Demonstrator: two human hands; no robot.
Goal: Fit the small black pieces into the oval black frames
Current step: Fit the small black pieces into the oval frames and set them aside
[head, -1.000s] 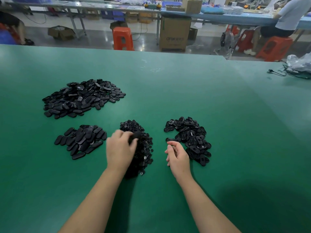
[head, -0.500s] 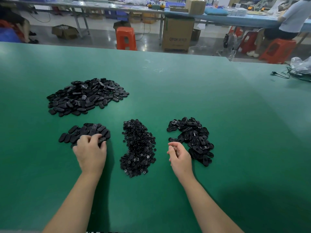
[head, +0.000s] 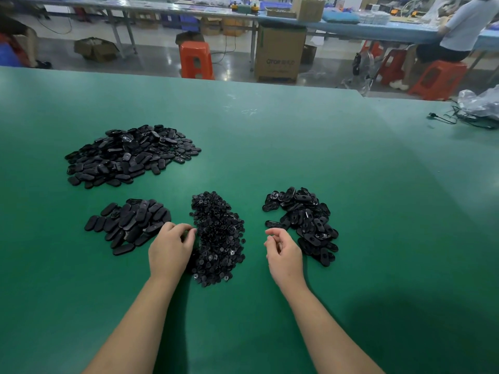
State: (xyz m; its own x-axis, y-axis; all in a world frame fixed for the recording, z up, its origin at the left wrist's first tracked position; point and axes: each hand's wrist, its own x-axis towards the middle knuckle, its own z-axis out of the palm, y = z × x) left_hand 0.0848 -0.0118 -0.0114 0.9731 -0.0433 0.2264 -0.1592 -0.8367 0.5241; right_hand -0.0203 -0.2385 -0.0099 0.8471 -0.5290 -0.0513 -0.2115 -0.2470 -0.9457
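A heap of small black pieces (head: pixel 219 233) lies in the middle of the green table (head: pixel 270 147). To its right is a pile of oval black frames with open slots (head: pixel 305 221). A smaller pile of closed-looking ovals (head: pixel 129 225) lies to the left, and a large pile of ovals (head: pixel 129 155) sits behind it. My left hand (head: pixel 170 248) rests at the left edge of the small-piece heap with its fingers curled onto it; whether it pinches a piece is hidden. My right hand (head: pixel 283 252) hovers loosely curled beside the frame pile with nothing visible in it.
Black cables (head: pixel 464 118) and a clear plastic bag (head: pixel 483 101) lie at the table's far right. Beyond the far edge are orange stools (head: pixel 195 59), a cardboard box (head: pixel 279 54), long benches, and a seated person (head: pixel 459 31).
My left hand carried an oval from the small-piece heap to the left pile, let it go there, then came back to the heap's left edge. My right hand stayed in place.
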